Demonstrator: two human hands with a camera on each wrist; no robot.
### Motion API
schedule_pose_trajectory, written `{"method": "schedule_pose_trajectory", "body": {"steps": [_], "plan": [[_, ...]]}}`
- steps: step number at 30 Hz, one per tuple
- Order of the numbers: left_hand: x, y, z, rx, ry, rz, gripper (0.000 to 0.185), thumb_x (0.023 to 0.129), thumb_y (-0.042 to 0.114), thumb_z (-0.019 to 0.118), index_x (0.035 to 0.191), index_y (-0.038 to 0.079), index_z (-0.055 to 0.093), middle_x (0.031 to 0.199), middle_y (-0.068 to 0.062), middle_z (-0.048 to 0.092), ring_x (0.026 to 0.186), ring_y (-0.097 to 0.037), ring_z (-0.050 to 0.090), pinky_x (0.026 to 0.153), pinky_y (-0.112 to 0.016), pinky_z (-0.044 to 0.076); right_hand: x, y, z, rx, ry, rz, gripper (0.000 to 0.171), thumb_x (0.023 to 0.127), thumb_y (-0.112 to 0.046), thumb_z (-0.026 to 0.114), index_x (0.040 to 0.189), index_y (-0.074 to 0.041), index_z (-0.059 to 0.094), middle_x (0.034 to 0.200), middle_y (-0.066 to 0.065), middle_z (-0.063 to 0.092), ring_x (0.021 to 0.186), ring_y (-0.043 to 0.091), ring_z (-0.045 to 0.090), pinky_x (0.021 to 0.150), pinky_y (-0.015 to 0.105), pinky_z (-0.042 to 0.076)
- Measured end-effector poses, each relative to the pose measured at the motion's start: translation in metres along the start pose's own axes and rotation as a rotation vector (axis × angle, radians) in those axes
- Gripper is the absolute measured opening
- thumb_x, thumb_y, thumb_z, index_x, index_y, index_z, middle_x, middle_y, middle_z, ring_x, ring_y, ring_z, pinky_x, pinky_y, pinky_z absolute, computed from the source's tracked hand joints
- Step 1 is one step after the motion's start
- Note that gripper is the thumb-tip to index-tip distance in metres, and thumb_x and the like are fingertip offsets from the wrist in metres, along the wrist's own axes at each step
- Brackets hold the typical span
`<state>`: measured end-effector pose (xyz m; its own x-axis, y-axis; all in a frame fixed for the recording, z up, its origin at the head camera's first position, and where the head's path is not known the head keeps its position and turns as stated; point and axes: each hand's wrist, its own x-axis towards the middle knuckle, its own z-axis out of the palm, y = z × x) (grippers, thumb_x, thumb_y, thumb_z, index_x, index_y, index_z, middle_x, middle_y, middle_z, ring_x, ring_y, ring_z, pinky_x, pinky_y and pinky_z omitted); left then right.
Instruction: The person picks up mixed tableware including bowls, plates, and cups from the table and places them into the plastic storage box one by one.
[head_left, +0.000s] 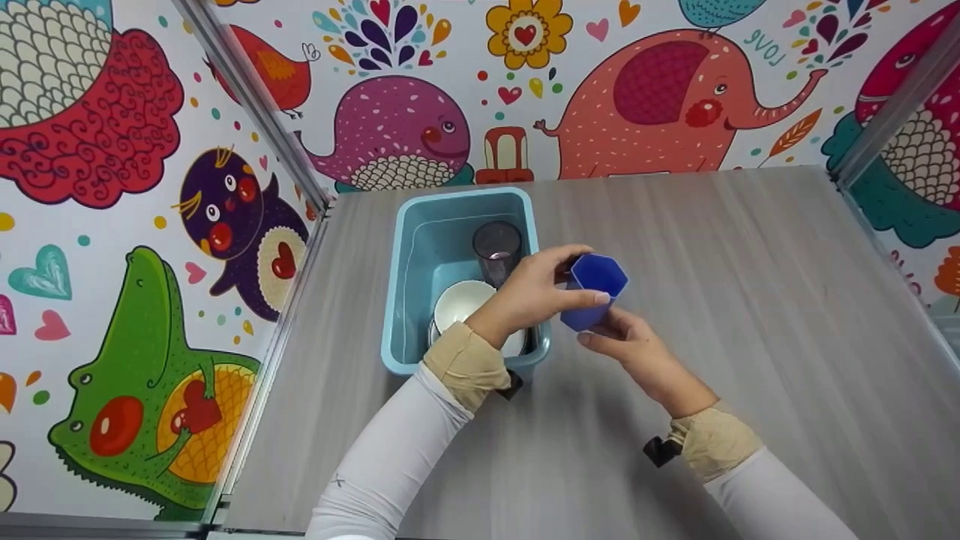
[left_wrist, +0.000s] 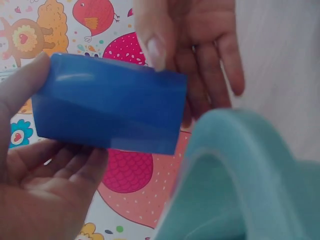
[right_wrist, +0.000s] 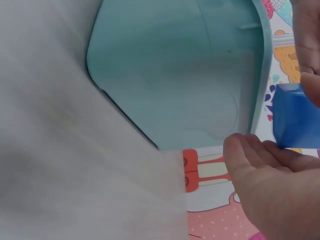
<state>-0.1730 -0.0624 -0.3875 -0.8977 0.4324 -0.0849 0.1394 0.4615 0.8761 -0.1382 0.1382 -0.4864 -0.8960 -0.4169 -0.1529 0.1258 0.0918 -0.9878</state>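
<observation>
A blue hexagonal cup (head_left: 598,279) is held above the table, just right of the teal basin, its mouth tilted up toward the head camera. My left hand (head_left: 541,289) grips the cup near its mouth, thumb on one side and fingers on the other. At the cup's base is my right hand (head_left: 637,349), its fingers fairly straight and loosely spread. In the left wrist view, the right thumb overlaps the base edge of the cup (left_wrist: 107,102); whether it presses there I cannot tell. The right wrist view shows the right fingers (right_wrist: 250,155) beside the cup (right_wrist: 297,117).
The teal basin (head_left: 391,300) stands on the grey wood-grain table (head_left: 712,300), left of the cup. Inside are a dark translucent cup (head_left: 496,244) and a white bowl (head_left: 461,300), partly behind the left forearm. Cartoon-printed walls (head_left: 517,90) with metal edging border the table.
</observation>
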Motion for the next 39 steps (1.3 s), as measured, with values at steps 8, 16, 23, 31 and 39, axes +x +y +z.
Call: {"method": "schedule_pose_trajectory", "body": {"steps": [8,16,23,31,39], "plan": [[-0.004,0.000,-0.015,-0.012,0.042,-0.025,0.074,0.084,0.045,0.080,0.148,0.024,0.050,0.144,0.000,0.060,0.132,-0.021,0.059,0.107,-0.041,0.050,0.011,0.002,0.020,0.000,-0.035,0.034,0.068,0.100,-0.033,0.064,0.154,-0.002,0.037,0.153,0.017,0.049,0.143,0.034,0.046,0.120,0.055,0.030],[-0.007,-0.007,-0.034,-0.013,0.125,-0.030,0.072,0.084,0.042,0.081,0.147,0.021,0.051,0.141,-0.004,0.061,0.128,-0.023,0.061,0.104,-0.043,0.053,0.022,-0.003,0.043,-0.029,-0.096,0.000,0.070,0.101,-0.034,0.061,0.154,0.003,0.035,0.156,0.021,0.044,0.144,0.035,0.044,0.118,0.055,0.034],[-0.008,-0.015,-0.044,-0.042,0.155,-0.036,0.072,0.085,0.041,0.080,0.147,0.021,0.051,0.143,-0.004,0.060,0.129,-0.022,0.060,0.105,-0.044,0.052,0.025,-0.004,0.052,-0.035,-0.075,0.014,0.062,0.101,-0.036,0.061,0.149,0.000,0.045,0.145,0.015,0.058,0.140,0.034,0.049,0.119,0.058,0.032],[-0.007,-0.022,-0.057,-0.053,0.193,-0.072,0.072,0.085,0.041,0.081,0.147,0.020,0.050,0.146,-0.005,0.057,0.133,-0.022,0.057,0.108,-0.044,0.049,0.025,-0.007,0.056,-0.049,-0.053,0.007,0.039,0.101,-0.033,0.061,0.128,-0.005,0.066,0.110,0.003,0.071,0.116,0.025,0.061,0.115,0.051,0.041],[0.003,-0.030,-0.071,-0.079,0.244,-0.118,0.072,0.085,0.043,0.080,0.147,0.022,0.050,0.147,-0.003,0.056,0.136,-0.023,0.054,0.113,-0.048,0.045,0.027,-0.006,0.059,-0.011,-0.050,0.006,0.032,0.102,-0.024,0.059,0.119,0.002,0.067,0.103,0.000,0.070,0.101,0.012,0.064,0.108,0.039,0.049]]}}
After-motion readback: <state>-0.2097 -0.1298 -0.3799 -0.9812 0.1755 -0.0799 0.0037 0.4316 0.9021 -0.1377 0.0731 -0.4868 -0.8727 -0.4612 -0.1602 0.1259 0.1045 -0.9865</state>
